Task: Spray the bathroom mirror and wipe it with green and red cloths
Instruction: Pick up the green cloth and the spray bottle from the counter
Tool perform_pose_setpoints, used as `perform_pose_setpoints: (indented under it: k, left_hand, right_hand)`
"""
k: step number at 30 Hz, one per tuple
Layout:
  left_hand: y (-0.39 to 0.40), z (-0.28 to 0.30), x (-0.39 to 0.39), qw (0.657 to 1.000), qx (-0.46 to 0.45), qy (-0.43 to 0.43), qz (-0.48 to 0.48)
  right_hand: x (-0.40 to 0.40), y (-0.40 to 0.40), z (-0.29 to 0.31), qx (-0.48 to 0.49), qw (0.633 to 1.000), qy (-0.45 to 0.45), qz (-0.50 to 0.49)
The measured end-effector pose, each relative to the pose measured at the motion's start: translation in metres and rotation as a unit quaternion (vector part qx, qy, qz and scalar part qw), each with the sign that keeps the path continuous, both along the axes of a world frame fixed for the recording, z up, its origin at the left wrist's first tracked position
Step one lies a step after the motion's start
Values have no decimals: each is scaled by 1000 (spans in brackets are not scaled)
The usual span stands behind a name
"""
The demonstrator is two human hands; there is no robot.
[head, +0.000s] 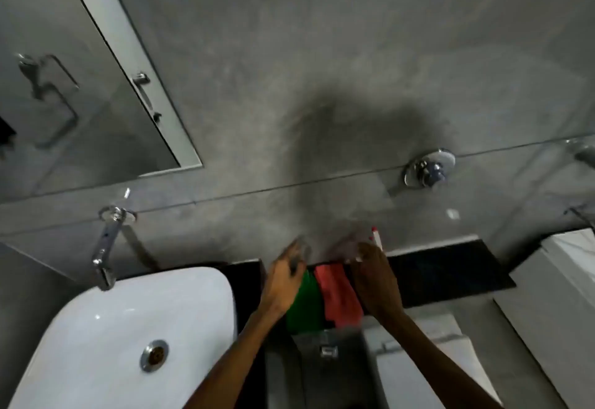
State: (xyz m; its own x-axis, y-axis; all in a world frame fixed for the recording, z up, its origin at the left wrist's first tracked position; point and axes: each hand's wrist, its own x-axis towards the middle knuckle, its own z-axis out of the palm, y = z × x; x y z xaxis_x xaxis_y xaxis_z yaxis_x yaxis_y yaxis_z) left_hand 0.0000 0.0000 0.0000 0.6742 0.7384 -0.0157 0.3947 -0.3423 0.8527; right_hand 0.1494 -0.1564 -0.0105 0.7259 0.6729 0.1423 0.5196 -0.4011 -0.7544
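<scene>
The mirror [80, 64] hangs on the grey wall at the upper left. A green cloth [306, 307] and a red cloth [339, 296] lie side by side on the black ledge [450, 273] beside the sink. My left hand [283, 283] rests at the green cloth's left edge; its fingers are blurred, so its grip is unclear. My right hand [376, 283] is at the red cloth's right side, fingers wrapped on a clear spray bottle [375, 238] with a red and white top, which stands against the wall.
A white sink [96, 328] with a chrome tap [106, 247] fills the lower left. A chrome wall valve [429, 168] sits right of centre. A white toilet tank [425, 354] is below my right arm, and a white fixture [566, 267] stands at the far right.
</scene>
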Motion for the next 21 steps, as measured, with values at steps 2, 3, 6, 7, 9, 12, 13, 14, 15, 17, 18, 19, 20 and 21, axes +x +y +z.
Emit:
perform_pose_setpoints:
  k: [2,3,6,7,9,12,13,14,15,17,18,19,20,21]
  left_hand:
    - [-7,-45,1,995,-77,46,53]
    - [-11,-66,0,986,-115,79,89]
    - [-17,-124,3,950,-232,138,156]
    - [-15,-138,7,945,-237,151,170]
    - [-8,-162,15,940,-226,169,192]
    - [5,-187,26,931,-214,189,229]
    - [10,-196,31,928,-209,196,238]
    - [13,-202,35,924,-205,206,247]
    - [16,-206,39,920,-206,215,254]
    - [21,-216,48,913,-208,239,258]
    - [22,-219,53,911,-206,254,252]
    - [23,-223,58,910,-199,269,246]
    - [24,-225,61,908,-190,286,242]
    - [25,-227,64,905,-180,303,238]
  right_hand:
    - [16,-17,-39,-26,996,79,-46]
    - [25,-25,-59,-23,993,98,-58]
    - [56,-30,-101,-64,978,173,-102]
    - [69,-24,-112,-60,973,194,-112]
    - [91,-9,-125,-66,965,219,-128]
    - [113,14,-143,-33,973,202,-107]
    - [116,23,-148,-4,969,215,-122]
    - [117,30,-148,17,965,224,-138]
    - [119,37,-150,36,964,220,-145]
    - [124,49,-158,51,970,198,-130]
    - [126,54,-160,52,972,194,-121]
    - [131,59,-165,51,974,190,-113]
    - [131,63,-163,48,975,187,-108]
    - [133,66,-165,51,977,181,-104]
